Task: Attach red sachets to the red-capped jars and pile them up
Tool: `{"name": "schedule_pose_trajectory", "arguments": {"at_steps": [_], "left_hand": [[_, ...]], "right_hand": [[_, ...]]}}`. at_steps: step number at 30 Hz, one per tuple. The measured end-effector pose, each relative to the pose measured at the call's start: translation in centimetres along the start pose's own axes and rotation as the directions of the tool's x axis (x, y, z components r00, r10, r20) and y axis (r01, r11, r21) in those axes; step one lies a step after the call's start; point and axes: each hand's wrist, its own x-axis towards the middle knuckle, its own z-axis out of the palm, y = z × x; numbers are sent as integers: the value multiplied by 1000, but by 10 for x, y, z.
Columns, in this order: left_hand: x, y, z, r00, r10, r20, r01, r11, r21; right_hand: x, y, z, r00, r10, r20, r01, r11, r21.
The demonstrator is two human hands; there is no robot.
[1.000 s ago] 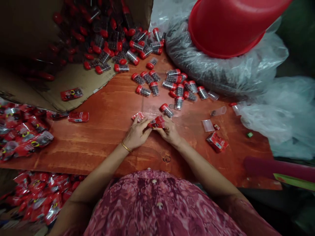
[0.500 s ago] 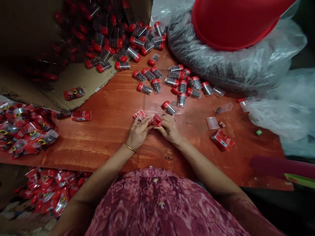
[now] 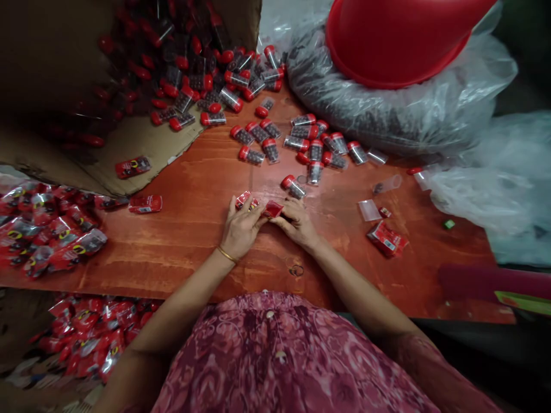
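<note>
Between my two hands is a small red plastic sleeve [image 3: 272, 209], pinched from both sides above the table. My left hand [image 3: 241, 229] has its thumb and a finger on the sleeve's left end, the other fingers stretched over another red printed wrapper [image 3: 246, 200] that lies under them. My right hand [image 3: 299, 221] is closed on the sleeve's right end, its fingers curled. Just beyond the right fingertips lies a clear red-capped vial [image 3: 293, 186] filled with small dark balls. What is inside the sleeve, if anything, cannot be made out.
Many red-capped vials [image 3: 258, 133] lie at the back and spill from a cardboard box [image 3: 172, 143]. Red wrapped packs [image 3: 51, 235] are heaped at left. A red basin [image 3: 396, 46] rests on a filled plastic bag [image 3: 387, 123]. Red wrappers [image 3: 387, 238] lie at right.
The red sleeve looks flatter and more spread between my fingers. My left fingers have stretched out farther over the wrapper beneath. The view has shifted slightly.
</note>
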Motion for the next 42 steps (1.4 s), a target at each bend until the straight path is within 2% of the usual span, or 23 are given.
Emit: {"name": "schedule_pose_trajectory", "arguments": {"at_steps": [5,12,15,20,23,27,34,38,42], "left_hand": [[1,0,0,999,-27,28,27,1000,-14],[13,7,-15,991,-54,122,56,998,-14],[19,6,-16,991,-34,131,47,994,-103],[21,4,-11,993,-15,117,33,988,-153],[19,5,-6,992,0,124,21,986,-167],[16,5,-2,991,-16,131,35,988,-148],[13,4,1,993,-13,117,29,990,-136],[18,3,0,989,-56,137,75,988,-136],[22,5,-8,974,-123,191,159,970,-186]], "right_hand": [[-1,3,-1,1000,-1,-6,1,999,-34],[-2,0,-2,998,55,10,-53,990,-132],[-5,-1,-2,996,82,21,-81,994,-79],[-6,3,-4,997,65,-45,-62,995,79],[-6,6,-4,998,25,-53,-20,995,97],[-6,5,-3,995,43,-94,-39,998,43],[-8,3,-3,996,27,-81,-29,999,-18],[-8,7,-2,998,33,-48,-37,997,-71],[-5,2,-2,996,73,45,-70,995,-65]]}}
